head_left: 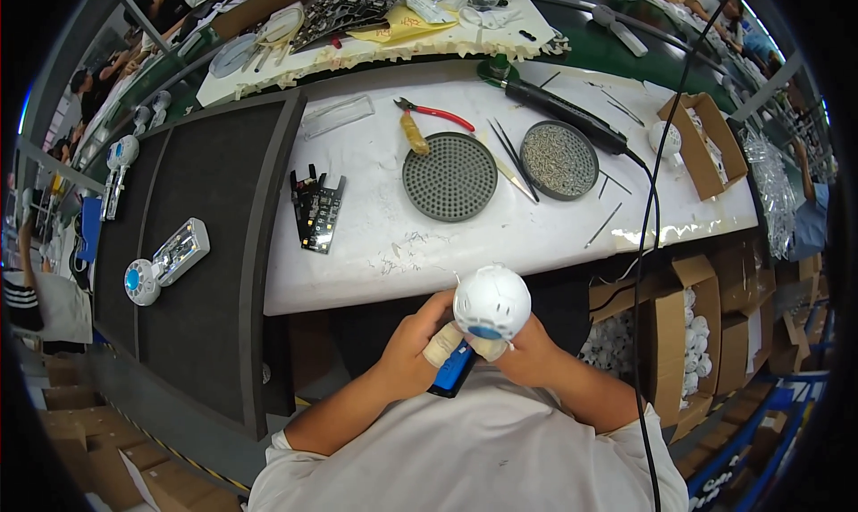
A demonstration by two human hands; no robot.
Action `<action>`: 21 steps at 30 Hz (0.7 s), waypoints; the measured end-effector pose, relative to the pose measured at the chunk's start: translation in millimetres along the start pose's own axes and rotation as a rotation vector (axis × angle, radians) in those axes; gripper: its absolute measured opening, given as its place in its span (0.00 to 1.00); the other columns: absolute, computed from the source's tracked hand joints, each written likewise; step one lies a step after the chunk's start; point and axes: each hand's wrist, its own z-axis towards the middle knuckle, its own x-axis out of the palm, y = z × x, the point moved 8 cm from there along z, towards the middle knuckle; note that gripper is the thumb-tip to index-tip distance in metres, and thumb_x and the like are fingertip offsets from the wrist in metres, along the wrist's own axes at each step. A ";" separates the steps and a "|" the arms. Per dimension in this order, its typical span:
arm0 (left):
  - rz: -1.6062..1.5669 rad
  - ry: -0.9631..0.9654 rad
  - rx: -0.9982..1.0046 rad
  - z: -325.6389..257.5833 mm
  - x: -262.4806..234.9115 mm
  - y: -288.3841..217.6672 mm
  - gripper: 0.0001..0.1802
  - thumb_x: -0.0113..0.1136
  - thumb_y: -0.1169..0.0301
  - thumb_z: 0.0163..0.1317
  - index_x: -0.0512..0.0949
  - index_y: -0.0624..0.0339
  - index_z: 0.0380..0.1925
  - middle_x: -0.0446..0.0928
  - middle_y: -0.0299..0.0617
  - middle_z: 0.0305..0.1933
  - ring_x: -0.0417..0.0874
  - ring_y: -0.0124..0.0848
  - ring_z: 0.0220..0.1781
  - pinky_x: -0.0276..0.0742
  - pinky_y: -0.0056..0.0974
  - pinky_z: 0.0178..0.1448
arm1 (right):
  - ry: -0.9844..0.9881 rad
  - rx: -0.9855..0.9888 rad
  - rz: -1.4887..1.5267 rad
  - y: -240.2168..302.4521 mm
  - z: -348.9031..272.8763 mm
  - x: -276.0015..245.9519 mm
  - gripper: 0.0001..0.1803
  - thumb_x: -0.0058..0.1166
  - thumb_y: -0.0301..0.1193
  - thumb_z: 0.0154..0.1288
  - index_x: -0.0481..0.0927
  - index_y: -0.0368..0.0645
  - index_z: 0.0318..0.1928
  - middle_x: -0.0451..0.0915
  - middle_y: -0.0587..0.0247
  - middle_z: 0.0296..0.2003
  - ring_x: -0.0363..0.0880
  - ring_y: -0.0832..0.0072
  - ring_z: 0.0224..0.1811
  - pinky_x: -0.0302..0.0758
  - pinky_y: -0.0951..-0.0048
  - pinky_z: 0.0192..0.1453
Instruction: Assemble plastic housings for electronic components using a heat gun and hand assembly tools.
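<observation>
Just off the table's near edge, my left hand (413, 349) and my right hand (533, 355) are closed around a white handheld device with a round head (492, 299). Its head is a smooth ball with small slots and a blue patch low on the near side. Both thumbs, wrapped in pale covers, press against its lower part, and the other fingers are mostly hidden. A blue and black piece (454, 371) shows below the thumbs; whether it joins the head I cannot tell. Closest on the tabletop are a round grey perforated dish (450, 177) and dark circuit boards (318, 213).
Left, a black tray (201, 168) carries similar white devices (170, 260). Red-handled cutters (438, 113), tweezers (514, 159), a dish of small screws (559, 159) and a black corded electric screwdriver (567, 116) lie further back. Boxes (675, 342) of white parts stand right. A black cable (651, 244) hangs down.
</observation>
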 end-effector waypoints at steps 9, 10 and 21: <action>0.028 0.005 -0.031 -16.3 13.3 15.5 0.23 0.53 0.73 0.68 0.61 0.68 0.60 0.76 0.49 0.51 0.78 0.30 0.51 0.74 0.34 0.55 | -0.318 0.137 0.241 0.7 0.4 -35.9 0.32 0.67 0.37 0.54 0.68 0.38 0.56 0.77 0.63 0.43 0.77 0.80 0.43 0.75 0.77 0.48; 0.021 0.011 -0.039 -16.9 14.9 18.9 0.23 0.53 0.73 0.68 0.61 0.68 0.60 0.76 0.49 0.51 0.78 0.30 0.51 0.74 0.34 0.55 | -0.267 0.179 0.206 -0.9 1.2 -36.3 0.34 0.68 0.37 0.53 0.67 0.37 0.56 0.77 0.63 0.43 0.77 0.80 0.43 0.75 0.77 0.48; -0.134 0.151 -0.239 -23.0 25.7 46.2 0.28 0.53 0.59 0.67 0.61 0.66 0.59 0.76 0.47 0.47 0.79 0.29 0.45 0.76 0.34 0.50 | -0.298 0.224 0.287 -4.2 -5.7 -22.6 0.29 0.66 0.33 0.53 0.69 0.39 0.53 0.77 0.65 0.41 0.77 0.81 0.42 0.75 0.78 0.46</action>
